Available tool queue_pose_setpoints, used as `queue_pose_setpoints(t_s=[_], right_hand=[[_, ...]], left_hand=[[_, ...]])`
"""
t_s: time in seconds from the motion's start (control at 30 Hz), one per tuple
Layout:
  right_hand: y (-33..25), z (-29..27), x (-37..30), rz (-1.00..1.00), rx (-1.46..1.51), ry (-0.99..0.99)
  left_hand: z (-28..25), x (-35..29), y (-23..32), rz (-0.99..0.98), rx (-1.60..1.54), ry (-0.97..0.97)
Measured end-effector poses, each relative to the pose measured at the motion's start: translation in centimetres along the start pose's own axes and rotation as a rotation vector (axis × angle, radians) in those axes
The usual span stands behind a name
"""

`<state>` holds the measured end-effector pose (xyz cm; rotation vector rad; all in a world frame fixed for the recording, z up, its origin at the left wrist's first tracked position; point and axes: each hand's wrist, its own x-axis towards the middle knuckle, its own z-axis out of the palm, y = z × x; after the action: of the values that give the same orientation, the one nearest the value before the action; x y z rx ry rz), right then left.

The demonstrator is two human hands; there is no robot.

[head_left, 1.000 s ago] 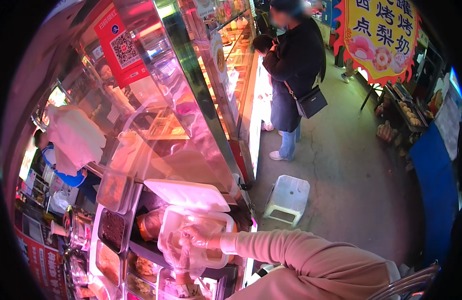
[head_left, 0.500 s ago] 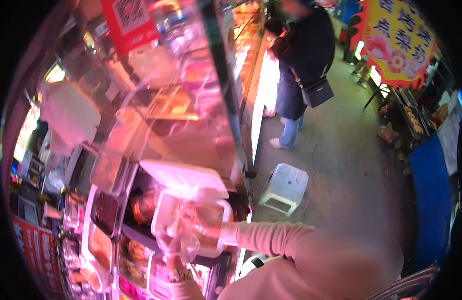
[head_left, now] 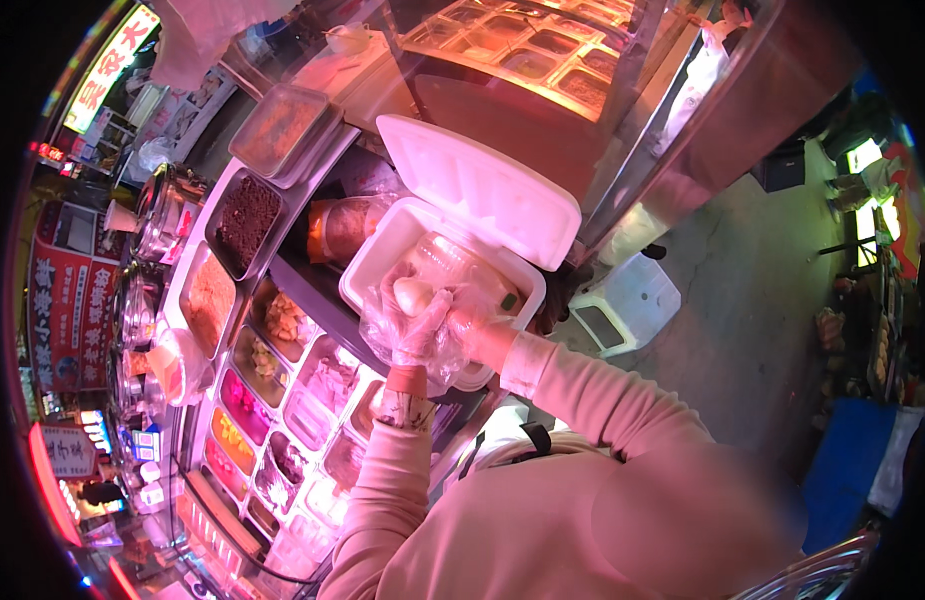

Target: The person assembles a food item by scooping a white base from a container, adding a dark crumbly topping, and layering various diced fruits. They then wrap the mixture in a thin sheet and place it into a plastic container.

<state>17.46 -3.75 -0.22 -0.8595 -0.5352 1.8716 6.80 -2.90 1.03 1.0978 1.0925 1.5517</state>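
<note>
My left hand (head_left: 414, 338), in a clear plastic glove, is over the near side of an open white cooler box (head_left: 357, 275). Its fingers are closed around a smooth, pale, rounded lump (head_left: 412, 297). Close beside it on the right, my right hand (head_left: 482, 338) is curled in at a crumpled clear plastic bag (head_left: 442, 370); its fingertips are partly hidden by the plastic. The bag hangs about both hands. Behind them in the box lies something wrapped in clear plastic (head_left: 444, 258). The box's white lid (head_left: 482, 190) stands tilted back at the far side.
Left of the box are metal trays of toppings, including a dark crumbly one (head_left: 245, 225) and a tan one (head_left: 210, 300). An orange-and-clear package (head_left: 340, 230) touches the box's left. Stacked lidded containers (head_left: 282, 130) stand beyond. A white stool (head_left: 627, 305) is on the floor at right.
My view has swung, bringing the cooler box and topping trays higher and more into sight. The two hands stay together over the box, and the pale lump now shows clearly.
</note>
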Motion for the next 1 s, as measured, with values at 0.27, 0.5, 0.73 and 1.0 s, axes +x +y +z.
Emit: queue_pose_setpoints(t_s=[0.27, 0.5, 0.73, 1.0], right_hand=[[-1.7, 0.5, 0.5, 0.199, 0.160, -0.113], [-0.7, 1.3, 1.1, -0.232, -0.333, 0.185], [0.1, -2.7, 1.0, -0.244, -0.151, 0.373], [-0.9, -2.1, 1.8, -0.314, -0.356, 0.436]], left_hand=[[-4.1, 1.6, 1.2, -0.170, -0.331, -0.129], [-0.8, -0.8, 2.9, -0.133, -0.393, 0.004], [-3.3, 2.4, -0.3, -0.200, -0.780, -0.006], [-4.0, 2.9, -1.2, -0.314, -0.676, 0.124]])
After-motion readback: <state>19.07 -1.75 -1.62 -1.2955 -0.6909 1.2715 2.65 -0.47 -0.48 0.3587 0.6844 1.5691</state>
